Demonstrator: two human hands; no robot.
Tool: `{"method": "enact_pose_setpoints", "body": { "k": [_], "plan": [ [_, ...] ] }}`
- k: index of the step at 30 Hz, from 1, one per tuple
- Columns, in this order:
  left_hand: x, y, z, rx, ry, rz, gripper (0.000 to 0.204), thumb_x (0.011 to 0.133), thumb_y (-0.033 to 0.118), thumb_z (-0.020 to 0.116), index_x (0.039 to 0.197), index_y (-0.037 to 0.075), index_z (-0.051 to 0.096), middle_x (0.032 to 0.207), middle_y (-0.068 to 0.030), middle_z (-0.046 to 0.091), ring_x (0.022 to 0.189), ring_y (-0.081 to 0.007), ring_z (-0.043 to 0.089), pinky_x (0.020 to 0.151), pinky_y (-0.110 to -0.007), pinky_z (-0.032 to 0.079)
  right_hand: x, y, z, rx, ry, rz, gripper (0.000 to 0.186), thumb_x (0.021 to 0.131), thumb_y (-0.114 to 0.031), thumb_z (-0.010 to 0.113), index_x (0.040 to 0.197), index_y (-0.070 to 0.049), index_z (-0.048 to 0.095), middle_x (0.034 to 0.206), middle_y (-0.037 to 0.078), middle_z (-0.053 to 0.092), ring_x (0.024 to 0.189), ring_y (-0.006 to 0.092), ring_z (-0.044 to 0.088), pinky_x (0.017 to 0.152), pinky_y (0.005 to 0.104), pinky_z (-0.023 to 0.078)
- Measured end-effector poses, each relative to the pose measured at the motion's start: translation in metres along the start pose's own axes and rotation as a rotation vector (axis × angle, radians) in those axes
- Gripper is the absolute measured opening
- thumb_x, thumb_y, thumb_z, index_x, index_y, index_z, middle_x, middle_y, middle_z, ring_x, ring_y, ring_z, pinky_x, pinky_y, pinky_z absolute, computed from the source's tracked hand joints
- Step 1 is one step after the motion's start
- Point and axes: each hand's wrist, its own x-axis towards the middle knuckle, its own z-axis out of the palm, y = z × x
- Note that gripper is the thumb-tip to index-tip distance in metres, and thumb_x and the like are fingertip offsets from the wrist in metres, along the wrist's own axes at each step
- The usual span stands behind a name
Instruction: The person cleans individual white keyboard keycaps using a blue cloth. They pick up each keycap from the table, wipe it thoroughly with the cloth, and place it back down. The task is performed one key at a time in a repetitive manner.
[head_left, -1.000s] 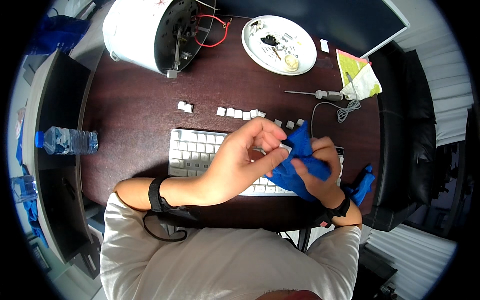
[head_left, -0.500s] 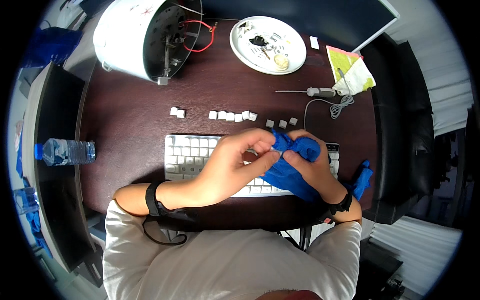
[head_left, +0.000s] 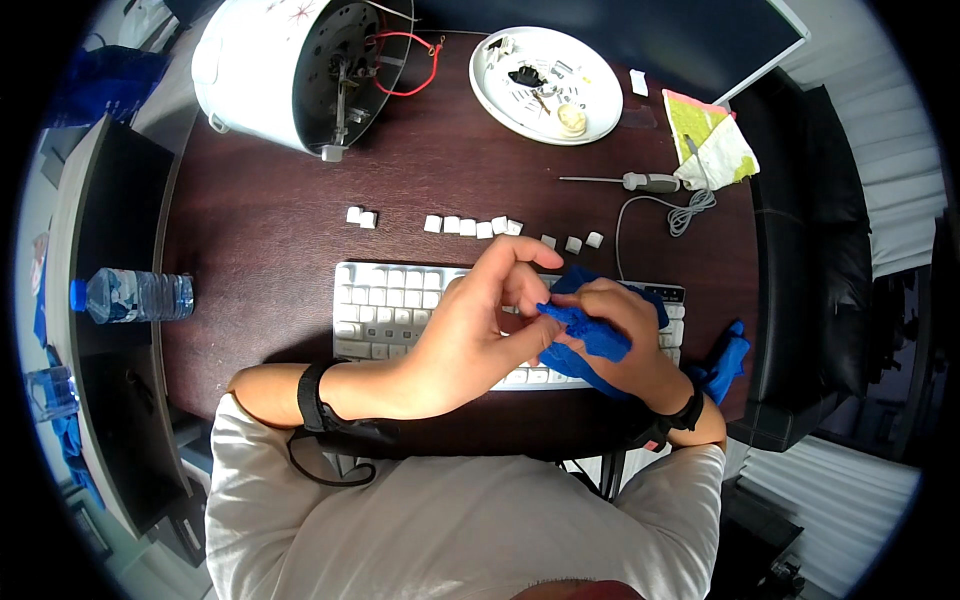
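The white keyboard [head_left: 380, 297] lies flat on the dark brown table [head_left: 270, 210], right in front of the person, maybe so both hands can get to it easily. A few spots on its left side look darker, as if the caps are off there. Little white keycaps [head_left: 468, 227] sit on the table just past the keyboard, in a bent line with gaps, perhaps so none get lost or mixed up. The screwdriver [head_left: 650, 182] and the white plate [head_left: 483, 112] with small bits on it are farther back, likely out of the way. The blue cloth [head_left: 600, 340] is bunched up over the right part of the keyboard, and some of it hangs down below the fingers. The right hand [head_left: 628, 322] is closed around the cloth and squeezes a fold of it, which seems to keep it from slipping. The left hand [head_left: 475, 325] meets it from the other side: its pointer finger is lifted away from the thumb, with a small gap between them, and the thumb tip is at the cloth's edge. I cannot tell if a keycap is tucked inside, because the cloth and fingers hide that spot.
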Motion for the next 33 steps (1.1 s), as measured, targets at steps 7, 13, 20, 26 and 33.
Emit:
{"method": "enact_pose_setpoints", "body": {
  "k": [7,13,20,26,33],
  "plan": [
    [0.002,-0.003,-0.002,-0.075,0.003,0.014,0.031,0.084,-0.01,0.053,0.11,0.002,0.041,0.086,-0.0056,0.054,0.066,-0.0064,0.052,0.054,-0.019,0.044,-0.01,0.011,0.001,0.004,0.071,-0.089,0.026,0.07,-0.009,0.073,0.09,-0.004,0.058,0.087,0.012,0.062,0.073,0.0228,0.062,0.06,0.0283,0.048],
    [0.001,-0.001,-0.004,-0.112,-0.028,-0.066,0.016,0.085,-0.006,0.055,0.1,-0.001,0.051,0.089,-0.0069,0.059,0.068,-0.0059,0.053,0.055,-0.019,0.045,-0.004,-0.003,0.002,-0.149,0.094,-0.059,0.032,0.068,-0.003,0.073,0.094,-0.002,0.055,0.087,0.014,0.061,0.072,0.0242,0.06,0.066,0.0306,0.048],
    [0.001,-0.002,-0.001,-0.045,-0.06,-0.026,0.029,0.083,-0.005,0.06,0.11,-0.002,0.053,0.088,-0.0078,0.061,0.072,-0.0073,0.057,0.061,-0.02,0.05,-0.012,0.007,0.002,-0.165,0.167,-0.148,0.042,0.07,-0.013,0.073,0.108,-0.006,0.056,0.092,0.012,0.061,0.073,0.0244,0.062,0.06,0.0284,0.048],
    [0.002,0.007,-0.006,0.014,-0.042,-0.116,0.026,0.081,-0.008,0.06,0.106,-0.004,0.056,0.087,-0.0081,0.06,0.069,-0.0087,0.059,0.06,-0.02,0.051,0.003,-0.001,-0.005,-0.364,0.049,-0.278,0.043,0.068,-0.014,0.07,0.109,-0.006,0.058,0.087,0.008,0.057,0.067,0.0217,0.06,0.054,0.0269,0.046],
    [0.0,0.005,-0.004,-0.019,-0.066,-0.126,0.025,0.081,-0.008,0.059,0.106,-0.005,0.056,0.089,-0.0088,0.061,0.071,-0.0094,0.06,0.061,-0.02,0.052,-0.003,0.006,-0.006,-0.326,0.079,-0.365,0.042,0.067,-0.014,0.069,0.107,-0.006,0.059,0.084,0.008,0.056,0.067,0.0212,0.059,0.053,0.0271,0.045]
  ]
}}
